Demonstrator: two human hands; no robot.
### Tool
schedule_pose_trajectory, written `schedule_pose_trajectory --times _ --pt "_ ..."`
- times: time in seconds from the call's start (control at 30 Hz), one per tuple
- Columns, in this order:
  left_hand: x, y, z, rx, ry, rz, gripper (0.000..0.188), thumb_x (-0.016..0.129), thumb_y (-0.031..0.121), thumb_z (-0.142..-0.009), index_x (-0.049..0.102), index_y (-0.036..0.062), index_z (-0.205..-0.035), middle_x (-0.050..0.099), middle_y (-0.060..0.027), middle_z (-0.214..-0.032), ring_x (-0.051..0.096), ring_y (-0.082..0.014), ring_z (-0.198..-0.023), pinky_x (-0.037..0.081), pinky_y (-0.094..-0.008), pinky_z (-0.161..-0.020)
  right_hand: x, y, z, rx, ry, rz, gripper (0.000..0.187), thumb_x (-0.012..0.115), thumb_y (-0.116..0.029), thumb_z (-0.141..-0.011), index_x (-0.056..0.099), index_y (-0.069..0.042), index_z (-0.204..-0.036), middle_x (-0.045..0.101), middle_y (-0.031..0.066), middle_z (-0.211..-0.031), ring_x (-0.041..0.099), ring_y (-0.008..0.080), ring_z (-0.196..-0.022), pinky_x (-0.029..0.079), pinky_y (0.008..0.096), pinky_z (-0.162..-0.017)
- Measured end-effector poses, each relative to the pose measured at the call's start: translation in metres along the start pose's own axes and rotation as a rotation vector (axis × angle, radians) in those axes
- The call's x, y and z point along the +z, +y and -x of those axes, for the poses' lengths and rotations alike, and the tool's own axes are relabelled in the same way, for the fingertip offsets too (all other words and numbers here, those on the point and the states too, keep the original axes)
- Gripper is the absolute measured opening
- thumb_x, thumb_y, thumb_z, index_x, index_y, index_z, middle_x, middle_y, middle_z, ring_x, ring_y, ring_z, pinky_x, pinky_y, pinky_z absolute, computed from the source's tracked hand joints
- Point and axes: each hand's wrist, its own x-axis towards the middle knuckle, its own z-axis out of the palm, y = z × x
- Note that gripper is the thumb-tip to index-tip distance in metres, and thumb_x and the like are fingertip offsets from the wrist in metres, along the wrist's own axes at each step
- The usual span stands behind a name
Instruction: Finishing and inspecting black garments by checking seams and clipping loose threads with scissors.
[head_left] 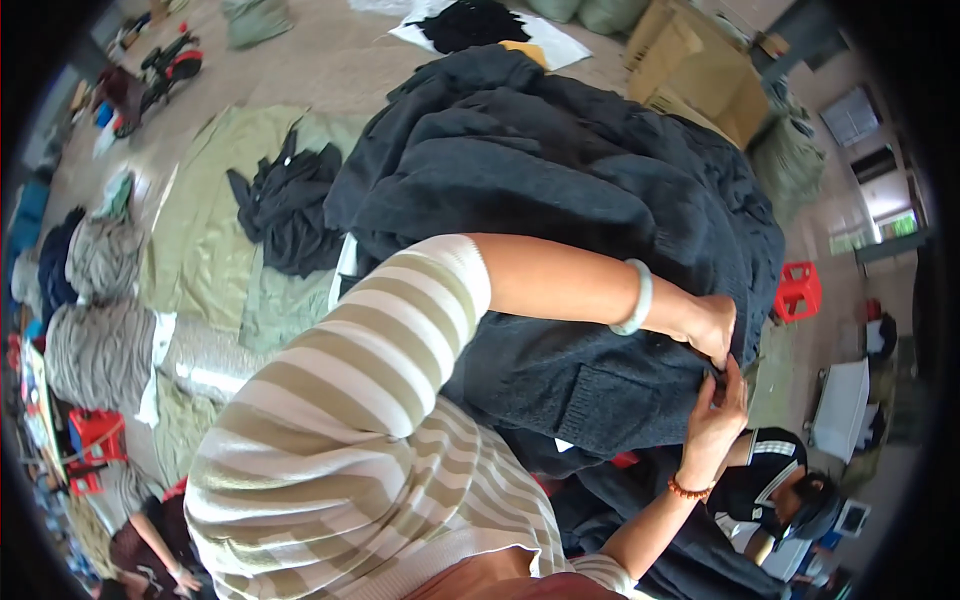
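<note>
Striped sleeve (320, 340) was nearest. The left hand (710, 325) and right hand (716, 420) met at the right edge of the dark knitted garment (640, 395), pinching it narrowly, seemingly for keeping it steady; it lay against a dark heap (520, 190), which probably supported it.

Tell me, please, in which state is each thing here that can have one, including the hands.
Left hand: fingers bent at the garment edge, exact grip hidden
Right hand: thumb and fingers pinching the garment edge
Dark garment: draped, slightly wrinkled
Dark pile: heaped, folds uneven
Loose dark clothes: crumpled
Green sheet: spread on the floor
Pale bangle: worn, left wrist
Beaded bracelet: worn, right wrist
</note>
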Motion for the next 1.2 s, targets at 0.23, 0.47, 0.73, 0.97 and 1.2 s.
schedule_pose_trajectory --times 0.23,0.47,0.73,0.97,1.2 --pt "-0.012 0.005 0.012 0.437 -0.241 -0.16 0.04 0.084 0.037 -0.068 0.073 -0.0008 -0.078 0.07 -0.0186 -0.074 0.069 -0.0291 -0.072 0.053 -0.0412 -0.066 -0.016 -0.001 -0.001 -0.16 -0.003 0.09 0.031 0.064 -0.003 -0.09 0.065 0.003 -0.12 0.065 0.0175 -0.09 0.065 0.0284 -0.075 0.052 0.0384 -0.064" --pt "-0.03 0.011 0.065 0.493 0.108 -0.402 0.016 0.069 0.013 -0.074 0.072 -0.0009 -0.082 0.07 -0.0207 -0.077 0.069 -0.0391 -0.079 0.054 -0.0478 -0.068 -0.025 -0.02 -0.02 -0.024 -0.27 -0.033 0.029 0.062 -0.005 -0.095 0.064 0.006 -0.122 0.065 0.0187 -0.098 0.066 0.0274 -0.078 0.052 0.0346 -0.064" --pt "-0.041 0.001 0.078 0.549 0.153 -0.414 0.014 0.064 0.016 -0.077 0.071 0.0063 -0.082 0.07 -0.0186 -0.079 0.068 -0.0415 -0.08 0.054 -0.0516 -0.068 -0.027 -0.036 -0.021 -0.032 -0.332 -0.083 0.034 0.05 0.009 -0.095 0.061 0.004 -0.127 0.066 0.0166 -0.104 0.068 0.0195 -0.084 0.058 0.0315 -0.073" --pt "-0.054 -0.006 0.095 0.575 0.122 -0.288 0.016 0.063 0.009 -0.083 0.073 0.004 -0.095 0.072 -0.0154 -0.094 0.068 -0.0347 -0.092 0.054 -0.0433 -0.08 -0.023 -0.049 -0.02 -0.104 -0.322 -0.158 0.019 0.052 0.01 -0.095 0.063 0.008 -0.11 0.063 0.0126 -0.097 0.067 0.0165 -0.08 0.057 0.0276 -0.07" --pt "-0.087 -0.002 0.154 0.571 0.099 -0.585 0.069 0.08 0.03 -0.078 0.052 0.0063 -0.136 0.051 -0.0146 -0.137 0.04 -0.0349 -0.137 0.034 -0.0495 -0.11 -0.036 -0.045 -0.013 0.326 -0.014 -0.693 0.014 0.07 -0.016 -0.096 0.071 -0.003 -0.1 0.066 -0.0017 -0.085 0.059 0.0043 -0.068 0.046 0.0174 -0.059"
